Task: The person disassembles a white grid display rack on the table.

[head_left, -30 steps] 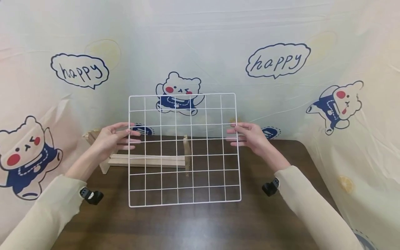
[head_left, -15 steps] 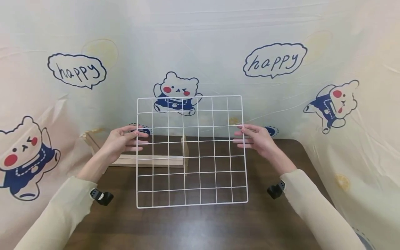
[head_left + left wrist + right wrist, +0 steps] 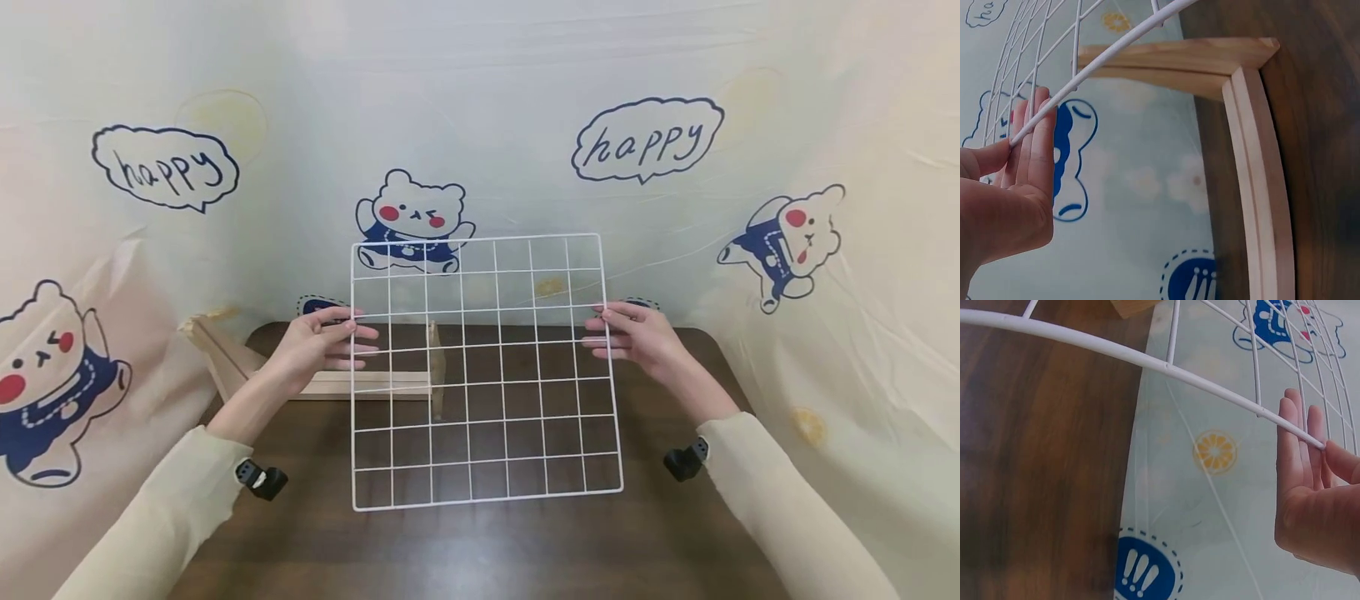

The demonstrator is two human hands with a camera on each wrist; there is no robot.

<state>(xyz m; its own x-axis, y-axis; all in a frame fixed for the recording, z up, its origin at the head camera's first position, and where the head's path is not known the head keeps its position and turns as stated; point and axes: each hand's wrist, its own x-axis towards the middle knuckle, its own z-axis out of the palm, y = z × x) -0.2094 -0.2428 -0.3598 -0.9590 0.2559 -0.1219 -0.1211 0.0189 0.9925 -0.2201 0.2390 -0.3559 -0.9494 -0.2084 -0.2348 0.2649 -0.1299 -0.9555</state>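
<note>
A white wire grid panel is held upright above the table in the head view, its lower edge nearer to me. My left hand pinches its left side rod, thumb in front and fingers behind the wires. On the opposite rod my right hand grips the same way, at about the same height. The left wrist view shows the thumb of the left hand pressing the rod against the fingers. In the right wrist view, the right hand has its thumb on the rod, with the fingers extended behind.
Behind the panel, a light wooden frame with a long bar and end pieces stands on the dark brown table, partly seen through the grid. A printed cloth hangs around the back and sides.
Both hands have moved the grid panel to the right and slightly down, keeping their grip. The view has turned a little to the right. The wooden frame stays in place on the table.
</note>
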